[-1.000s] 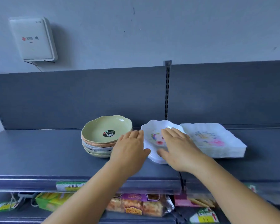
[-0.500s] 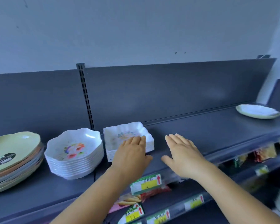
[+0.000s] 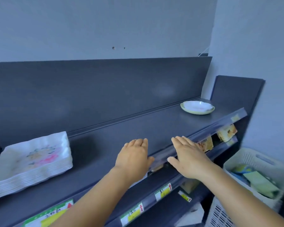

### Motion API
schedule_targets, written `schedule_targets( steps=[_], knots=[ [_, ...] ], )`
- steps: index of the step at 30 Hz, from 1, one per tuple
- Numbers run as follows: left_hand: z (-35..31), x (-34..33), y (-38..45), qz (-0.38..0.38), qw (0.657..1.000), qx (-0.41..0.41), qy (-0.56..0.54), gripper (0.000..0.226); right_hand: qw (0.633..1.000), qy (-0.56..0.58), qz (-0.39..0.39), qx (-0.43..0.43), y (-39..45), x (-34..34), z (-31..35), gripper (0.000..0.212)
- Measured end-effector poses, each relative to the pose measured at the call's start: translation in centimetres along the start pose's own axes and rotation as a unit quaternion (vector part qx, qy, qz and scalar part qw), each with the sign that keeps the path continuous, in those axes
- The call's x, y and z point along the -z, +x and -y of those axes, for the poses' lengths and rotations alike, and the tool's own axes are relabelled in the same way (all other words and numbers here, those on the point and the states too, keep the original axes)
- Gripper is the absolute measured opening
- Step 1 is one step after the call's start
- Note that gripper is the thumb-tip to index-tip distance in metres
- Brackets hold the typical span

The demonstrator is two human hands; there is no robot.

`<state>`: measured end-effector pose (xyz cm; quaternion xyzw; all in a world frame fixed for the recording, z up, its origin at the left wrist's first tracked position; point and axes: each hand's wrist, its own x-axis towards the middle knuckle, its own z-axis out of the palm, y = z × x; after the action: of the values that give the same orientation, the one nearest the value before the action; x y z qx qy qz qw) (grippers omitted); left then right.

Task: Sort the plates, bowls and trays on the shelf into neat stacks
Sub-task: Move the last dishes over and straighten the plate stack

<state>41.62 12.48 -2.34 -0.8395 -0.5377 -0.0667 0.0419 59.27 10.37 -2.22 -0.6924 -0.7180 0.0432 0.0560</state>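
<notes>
Left hand [image 3: 132,157]: hovering palm down over the front of the shelf [image 3: 138,128], fingers straight and lying together, holding nothing. Right hand [image 3: 189,158]: likewise flat and empty, fingers extended, reaching out past the shelf's front edge. Stack of square trays [image 3: 31,163]: sitting at the left on the shelf, white, scalloped rims, faded floral print on top. Round bowl [image 3: 197,107]: resting far right on the shelf, well apart from both hands, white inside, pale green rim, smooth and shallow. Shelf: dark grey, matt. White slatted basket [image 3: 252,163]: standing lower right.
</notes>
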Motion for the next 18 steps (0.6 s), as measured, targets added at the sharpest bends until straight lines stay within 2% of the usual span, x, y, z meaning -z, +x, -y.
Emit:
schedule_targets(
  steps=[3, 8, 18],
  knots=[
    [-2.1, -0.3, 2.8, 0.002, 1.0, -0.019, -0.013, 0.06, 1.0, 0.002, 0.005, -0.024, 0.6, 0.3, -3.1, 0.072],
    [-4.4, -0.8, 7.8, 0.0, 0.998, -0.054, -0.021, 0.065, 0.998, 0.008, -0.001, -0.062, 2.7, 0.7, -7.2, 0.071],
    [-5.0, -2.0, 20.0, 0.007, 0.994, -0.101, -0.037, 0.065, 0.991, -0.009, -0.045, -0.126, 10.4, 2.3, -12.6, 0.07]
  ],
)
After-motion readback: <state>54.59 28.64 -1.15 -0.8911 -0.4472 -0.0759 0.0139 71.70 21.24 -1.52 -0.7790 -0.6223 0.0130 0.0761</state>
